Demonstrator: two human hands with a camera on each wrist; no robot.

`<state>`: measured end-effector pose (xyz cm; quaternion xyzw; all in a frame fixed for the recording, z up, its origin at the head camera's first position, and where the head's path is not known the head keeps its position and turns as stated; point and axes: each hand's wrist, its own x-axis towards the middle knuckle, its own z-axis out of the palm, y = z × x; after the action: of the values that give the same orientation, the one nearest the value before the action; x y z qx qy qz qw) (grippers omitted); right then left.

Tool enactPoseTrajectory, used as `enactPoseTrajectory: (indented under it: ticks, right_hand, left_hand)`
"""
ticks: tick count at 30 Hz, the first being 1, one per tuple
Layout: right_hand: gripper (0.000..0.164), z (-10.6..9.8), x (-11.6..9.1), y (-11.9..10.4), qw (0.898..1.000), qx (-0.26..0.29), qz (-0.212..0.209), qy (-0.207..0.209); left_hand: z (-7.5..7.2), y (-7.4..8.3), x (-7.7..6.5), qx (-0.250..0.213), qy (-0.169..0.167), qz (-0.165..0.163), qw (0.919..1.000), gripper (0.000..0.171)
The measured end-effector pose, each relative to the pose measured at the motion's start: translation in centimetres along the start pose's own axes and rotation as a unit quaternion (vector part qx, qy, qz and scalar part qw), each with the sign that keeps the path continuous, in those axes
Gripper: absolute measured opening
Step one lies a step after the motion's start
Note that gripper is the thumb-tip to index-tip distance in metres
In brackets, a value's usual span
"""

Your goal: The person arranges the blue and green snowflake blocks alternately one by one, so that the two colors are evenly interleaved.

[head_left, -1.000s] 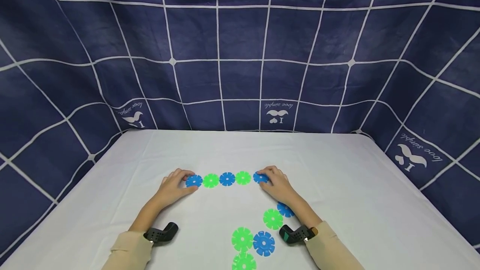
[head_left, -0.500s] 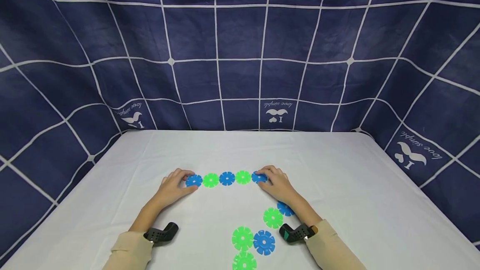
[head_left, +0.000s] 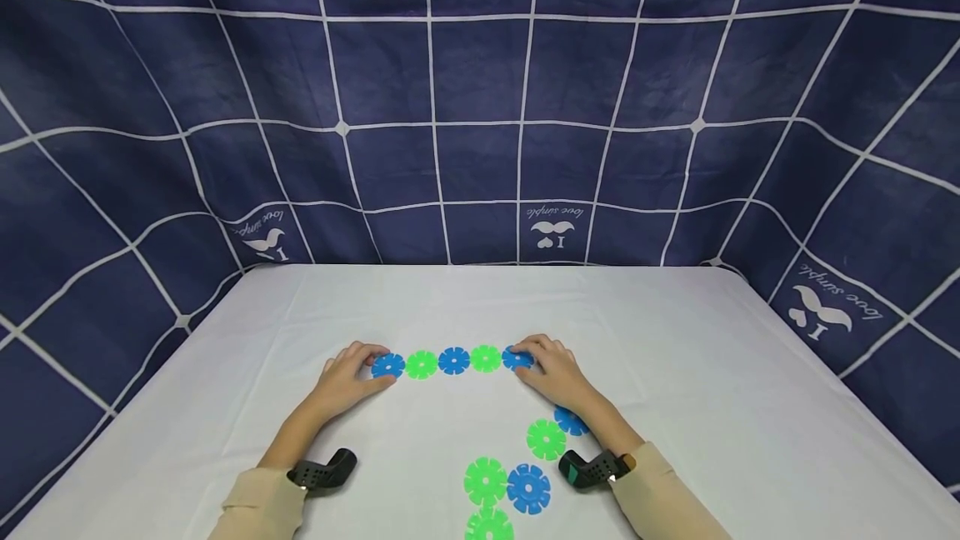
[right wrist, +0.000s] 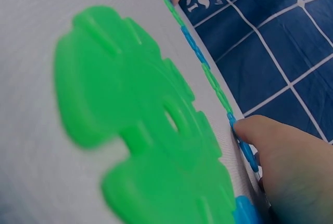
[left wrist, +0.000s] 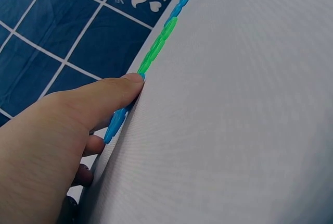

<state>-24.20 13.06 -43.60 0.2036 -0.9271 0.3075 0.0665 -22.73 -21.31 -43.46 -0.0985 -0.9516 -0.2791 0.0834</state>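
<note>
A row of notched plastic interlocking discs lies flat on the white cloth. From left to right they are a blue disc, a green disc, a blue disc, a green disc and another blue disc. My left hand holds the left-end blue disc by its edges, between thumb and fingers. At the other end, my right hand grips the right-end blue disc the same way and partly covers it. Neighbouring discs sit edge to edge; whether their slots interlock cannot be told.
Nearer my body lie loose discs: a green disc, a blue disc, a green one, plus another green disc cut by the frame. A blue disc lies partly under my right forearm. A blue checked curtain surrounds the table.
My right hand has slid the right-end blue disc slightly left, closing the small gap to the green disc beside it. The left hand stays in place.
</note>
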Motion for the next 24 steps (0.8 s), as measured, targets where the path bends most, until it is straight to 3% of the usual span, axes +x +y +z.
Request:
enactPoseTrajectory:
  ticks: [8,17,24]
  right_hand:
    - [0.030,-0.4,0.2,-0.5,0.999,0.031,0.006,0.004]
    - [0.026,-1.6,0.1,-2.6,0.999,0.016,-0.038,0.009]
    - [0.026,-2.6,-1.0,-4.9,0.997,-0.003,-0.068,-0.042]
  left_hand:
    - [0.0,0.3,0.0,-0.007,-0.003,-0.006,1.0000,0.051]
    - [-0.2,0.3,0.0,-0.003,0.001,-0.005,1.0000,0.050]
    - [0.0,0.2,-0.1,-0.004,0.001,-0.002,1.0000,0.051]
